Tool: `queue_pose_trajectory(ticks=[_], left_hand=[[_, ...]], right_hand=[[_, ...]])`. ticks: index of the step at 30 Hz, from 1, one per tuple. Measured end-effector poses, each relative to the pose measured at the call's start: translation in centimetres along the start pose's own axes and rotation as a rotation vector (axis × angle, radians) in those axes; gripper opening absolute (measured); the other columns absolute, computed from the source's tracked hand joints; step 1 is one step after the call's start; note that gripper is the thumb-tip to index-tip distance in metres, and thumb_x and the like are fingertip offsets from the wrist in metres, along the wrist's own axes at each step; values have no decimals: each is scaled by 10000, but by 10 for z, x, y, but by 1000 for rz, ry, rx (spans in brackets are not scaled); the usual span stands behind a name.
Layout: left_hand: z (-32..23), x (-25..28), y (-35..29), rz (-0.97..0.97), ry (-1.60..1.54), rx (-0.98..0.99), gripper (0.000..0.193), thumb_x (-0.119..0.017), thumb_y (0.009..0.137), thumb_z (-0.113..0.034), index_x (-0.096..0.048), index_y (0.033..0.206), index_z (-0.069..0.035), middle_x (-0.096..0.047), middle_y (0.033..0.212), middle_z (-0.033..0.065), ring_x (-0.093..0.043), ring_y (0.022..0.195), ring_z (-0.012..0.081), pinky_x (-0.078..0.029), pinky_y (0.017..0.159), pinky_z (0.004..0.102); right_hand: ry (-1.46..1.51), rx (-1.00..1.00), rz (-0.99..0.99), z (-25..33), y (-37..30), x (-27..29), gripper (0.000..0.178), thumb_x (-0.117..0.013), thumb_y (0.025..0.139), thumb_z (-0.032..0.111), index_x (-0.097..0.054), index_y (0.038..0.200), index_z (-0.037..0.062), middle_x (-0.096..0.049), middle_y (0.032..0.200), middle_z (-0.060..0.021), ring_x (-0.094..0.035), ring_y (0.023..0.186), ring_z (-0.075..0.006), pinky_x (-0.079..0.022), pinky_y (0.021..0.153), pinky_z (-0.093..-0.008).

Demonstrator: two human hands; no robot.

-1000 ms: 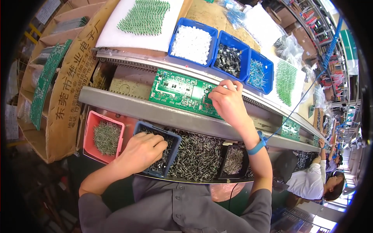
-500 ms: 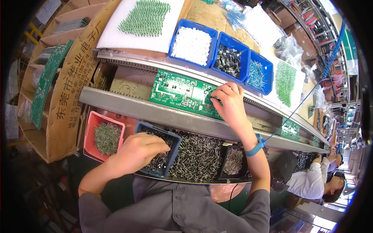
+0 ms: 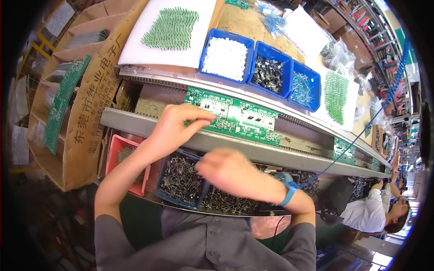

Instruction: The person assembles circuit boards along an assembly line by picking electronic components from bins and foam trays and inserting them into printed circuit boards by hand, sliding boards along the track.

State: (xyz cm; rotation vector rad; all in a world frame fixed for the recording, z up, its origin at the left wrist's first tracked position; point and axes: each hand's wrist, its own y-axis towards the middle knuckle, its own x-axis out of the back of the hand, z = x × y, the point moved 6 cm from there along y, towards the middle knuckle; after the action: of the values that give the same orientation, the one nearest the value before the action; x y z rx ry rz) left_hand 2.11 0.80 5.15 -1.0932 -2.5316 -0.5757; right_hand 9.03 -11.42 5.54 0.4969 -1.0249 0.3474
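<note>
A green circuit board (image 3: pixel 248 118) lies in the metal conveyor rail. Over its left part is my left hand (image 3: pixel 181 126), thumb and fingertips pinched together; what they hold, if anything, is too small to see. My right hand (image 3: pixel 230 174), a blue wrist strap on its wrist, is blurred above the loose leaded components (image 3: pixel 230 201), close to the right side of the dark blue bin (image 3: pixel 178 178). That bin holds many small leaded parts. To its left, partly behind my left forearm, stands a pink bin (image 3: pixel 115 156) of thin metal-legged parts.
Behind the rail stand blue bins of white parts (image 3: pixel 224 58), black parts (image 3: pixel 267 74) and blue leaded parts (image 3: pixel 300 89). A cardboard box (image 3: pixel 86 117) with boards rises at left. The strap's blue cord (image 3: pixel 350 144) runs up right. A co-worker (image 3: pixel 368 210) sits at right.
My left hand has moved from the dark blue bin up to the board. My right hand has left the board and come down over the loose components. The board sits slightly further right.
</note>
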Motion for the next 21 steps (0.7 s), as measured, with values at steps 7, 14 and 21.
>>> queue_pose_trajectory(ticks=[7,14,21], left_hand=[[24,-20,34,-12,136,-2,127,-662,799,-79,-702,918,-54,-690,884,94,-608,869,281,-478,790,381],[35,-30,38,-28,295,-124,93,-661,801,-97,-697,886,-84,-688,858,57,-606,874,250,-423,799,379],[37,-33,38,-10,287,-151,91,-649,808,-86,-682,893,-83,-688,866,49,-605,878,239,-406,816,382]], right_hand=[[-130,49,88,31,18,-57,121,-609,673,110,-615,754,20,-580,753,-78,-618,698,-191,-520,576,-311],[-79,55,111,31,20,-65,109,-610,677,118,-608,731,23,-584,758,-82,-621,711,-204,-522,558,-318],[-15,67,150,27,15,-63,110,-617,688,147,-623,735,48,-583,803,-83,-608,787,-216,-508,643,-320]])
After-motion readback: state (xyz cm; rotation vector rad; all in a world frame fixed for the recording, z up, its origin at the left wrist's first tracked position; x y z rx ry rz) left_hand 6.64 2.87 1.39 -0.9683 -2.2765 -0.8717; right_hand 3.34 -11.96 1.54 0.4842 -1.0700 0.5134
